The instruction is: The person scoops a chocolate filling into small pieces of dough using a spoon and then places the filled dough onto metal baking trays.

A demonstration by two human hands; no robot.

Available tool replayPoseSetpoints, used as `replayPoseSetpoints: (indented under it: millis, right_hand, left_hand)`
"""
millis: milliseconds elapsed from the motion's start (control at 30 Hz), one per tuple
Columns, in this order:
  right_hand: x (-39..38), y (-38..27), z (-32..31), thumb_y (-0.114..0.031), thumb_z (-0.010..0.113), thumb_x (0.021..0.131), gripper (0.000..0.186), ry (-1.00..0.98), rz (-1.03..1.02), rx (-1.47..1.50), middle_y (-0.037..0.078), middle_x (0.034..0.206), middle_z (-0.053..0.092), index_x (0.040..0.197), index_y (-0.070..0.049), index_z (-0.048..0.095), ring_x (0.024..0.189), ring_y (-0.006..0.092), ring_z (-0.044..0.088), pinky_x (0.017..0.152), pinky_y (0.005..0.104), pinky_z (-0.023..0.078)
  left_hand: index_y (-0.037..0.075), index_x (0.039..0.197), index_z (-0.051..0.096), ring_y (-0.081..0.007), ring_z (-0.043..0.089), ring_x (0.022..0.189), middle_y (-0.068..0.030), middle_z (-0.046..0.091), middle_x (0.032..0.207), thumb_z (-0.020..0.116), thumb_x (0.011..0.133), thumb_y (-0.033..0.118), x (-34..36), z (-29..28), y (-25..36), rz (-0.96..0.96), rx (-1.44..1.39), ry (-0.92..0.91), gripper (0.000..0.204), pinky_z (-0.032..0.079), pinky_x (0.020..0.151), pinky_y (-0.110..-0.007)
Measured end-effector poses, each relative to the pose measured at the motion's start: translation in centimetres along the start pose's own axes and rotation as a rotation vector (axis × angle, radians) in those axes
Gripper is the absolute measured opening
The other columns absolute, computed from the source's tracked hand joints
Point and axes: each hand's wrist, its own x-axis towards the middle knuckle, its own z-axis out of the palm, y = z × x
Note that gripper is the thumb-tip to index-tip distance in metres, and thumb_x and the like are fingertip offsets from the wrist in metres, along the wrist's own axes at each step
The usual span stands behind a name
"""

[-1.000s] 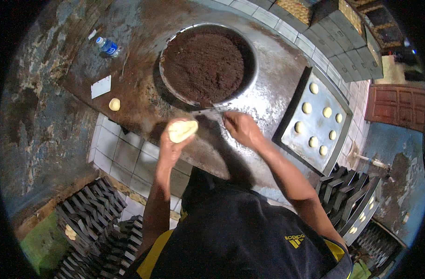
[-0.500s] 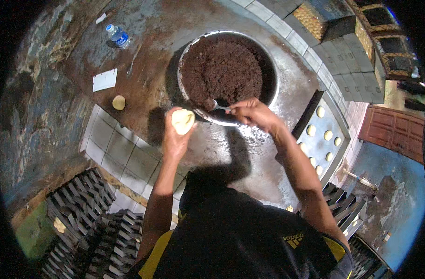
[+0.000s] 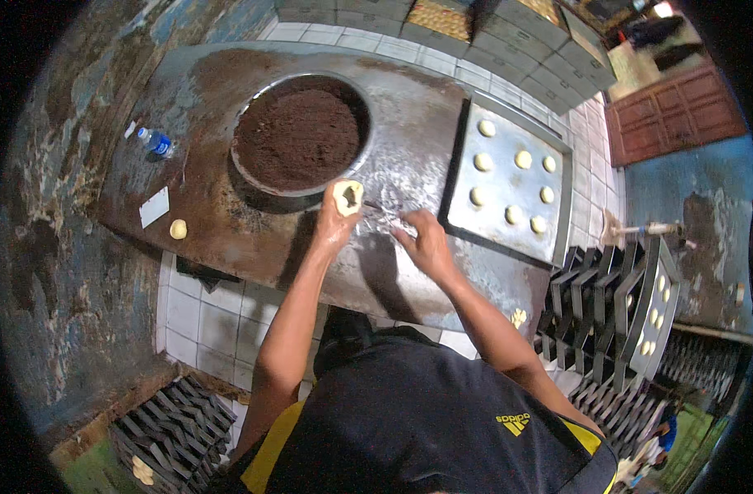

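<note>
My left hand (image 3: 333, 229) is closed round a pale piece of dough (image 3: 345, 207), hollowed like a cup, with dark filling inside. It is beside the near rim of a large round metal basin (image 3: 239, 171) heaped with dark brown crumbly filling (image 3: 302, 132). My right hand (image 3: 428, 245) is to the right of the dough, over the floury metal tabletop, fingers bent. A thin spoon (image 3: 382, 206), blurred and hard to make out, runs from its fingertips toward the dough. A single dough ball (image 3: 178, 229) lies at the table's left edge, near a white card (image 3: 155, 207).
A metal tray (image 3: 457, 198) with several pale dough balls lies on the table's right side. A water bottle (image 3: 156, 142) is at the far left. Stacked dark trays (image 3: 590, 309) stand at the right, more (image 3: 174, 432) at the lower left. Metal boxes (image 3: 516, 62) line the back.
My right hand has drawn back from the basin toward the dough. The dough cup now has dark filling in it. My view has turned right, showing the whole tray.
</note>
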Motion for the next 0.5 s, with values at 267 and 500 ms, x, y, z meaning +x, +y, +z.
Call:
replayPoseSetpoints:
  millis: [267, 500]
  right_hand:
    - [-11.6, -0.8, -8.4, -0.002, 0.061, 0.09, 0.055, -0.127, -0.046, 0.163, 0.026, 0.107, 0.07, 0.142, -0.004, 0.046, 0.103, 0.043, 0.066, 0.087, 0.0495, 0.053]
    - [-22.8, 1.4, -13.1, -0.014, 0.073, 0.091, 0.053, 0.335, 0.392, 0.493, 0.015, 0.107, 0.073, 0.137, 0.001, 0.053, 0.101, 0.0203, 0.07, 0.08, 0.0325, 0.055]
  left_hand:
    - [0.007, 0.126, 0.046, -0.0154, 0.064, 0.094, -0.0076, 0.066, 0.108, 0.075, 0.083, 0.0, -11.8, 13.9, 0.9, 0.092, 0.101, -0.173, 0.052, 0.055, 0.08, -0.03]
    - [0.001, 0.122, 0.067, -0.0238, 0.065, 0.116, -0.0157, 0.066, 0.13, 0.066, 0.099, 0.028, -18.8, 23.0, 0.6, -0.032, -0.12, -0.357, 0.036, 0.052, 0.095, -0.035]
